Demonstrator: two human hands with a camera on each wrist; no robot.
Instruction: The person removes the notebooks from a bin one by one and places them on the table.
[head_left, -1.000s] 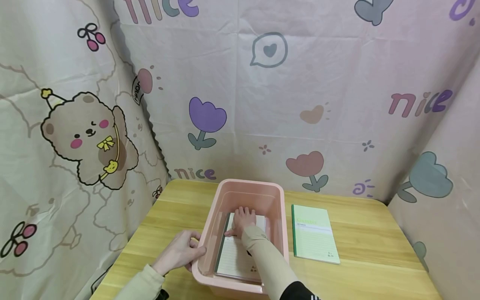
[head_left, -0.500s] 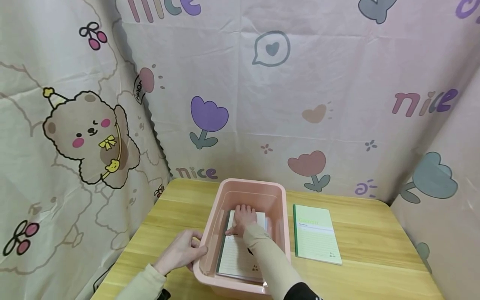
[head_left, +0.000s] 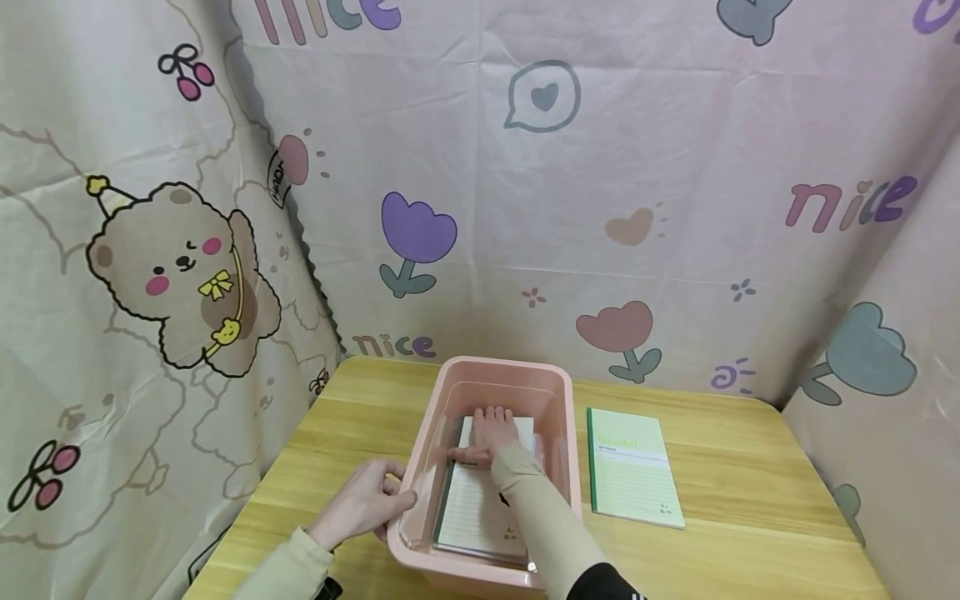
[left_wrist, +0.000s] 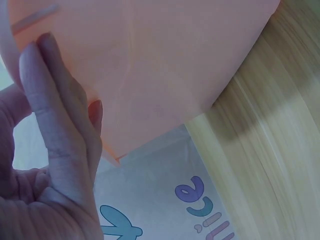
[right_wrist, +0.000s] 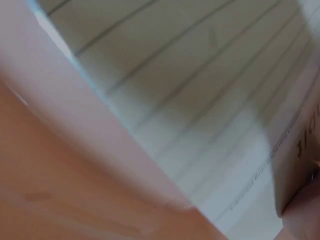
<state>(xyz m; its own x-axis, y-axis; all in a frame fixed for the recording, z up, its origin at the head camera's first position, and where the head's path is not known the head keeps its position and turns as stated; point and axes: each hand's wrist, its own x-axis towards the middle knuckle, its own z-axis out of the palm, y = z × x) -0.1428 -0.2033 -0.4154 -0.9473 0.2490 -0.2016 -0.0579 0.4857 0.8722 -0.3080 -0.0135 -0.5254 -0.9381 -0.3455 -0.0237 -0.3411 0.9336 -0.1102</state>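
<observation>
within the pink bin (head_left: 510, 375) on the tabletop (head_left: 757, 500), a white lined notebook (head_left: 477, 517) lies with its dark spine toward the left wall. the right hand (head_left: 491, 437) rests on its upper part, fingers extended, thumb held out to the left; whether the fingertips hook the far edge cannot be told. the left hand (head_left: 366, 502) pinches the bin's left rim between thumb and fingers. a green notebook (head_left: 636, 468) lies near, right of the bin. likely faults: uneven pressure could skew or crease the cover; a tug on the rim could tip the bin.
</observation>
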